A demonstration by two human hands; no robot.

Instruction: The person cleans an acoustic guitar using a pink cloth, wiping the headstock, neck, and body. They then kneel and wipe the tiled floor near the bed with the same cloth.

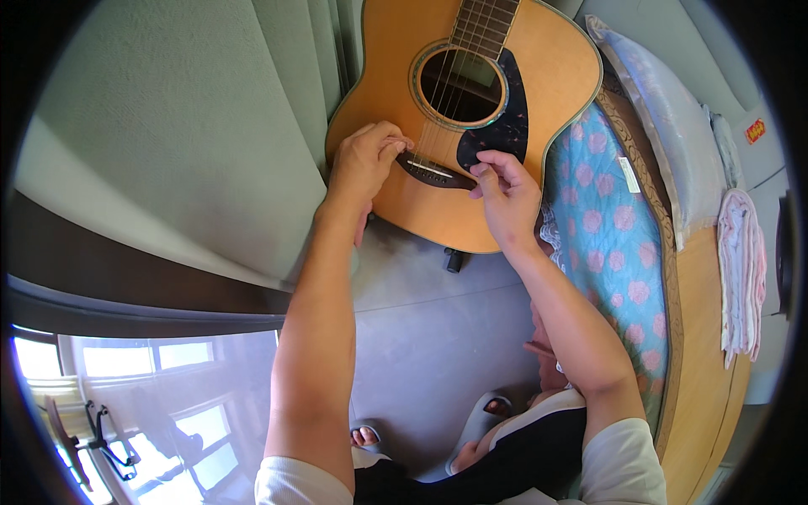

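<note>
An acoustic guitar (404, 202) with a light wooden top leans upright before me, its round soundhole (464, 85) and dark pickguard (514, 101) facing me. My left hand (369, 158) is at the left end of the dark bridge (442, 175), with a bit of pinkish cloth pinched between thumb and fingers. Near the bridge's right end is my right hand (508, 189), thumb and index finger close together; whether something thin is between them cannot be told. The strings run from the bridge across the soundhole to the fretboard (486, 28).
A dark guitar stand foot (452, 260) shows below the guitar on the grey floor (435, 328). A grey-green sofa or padded panel (189, 126) is at the left. At the right, a bed has a blue floral cover (622, 252), a shiny pillow (669, 120) and folded cloth (742, 271).
</note>
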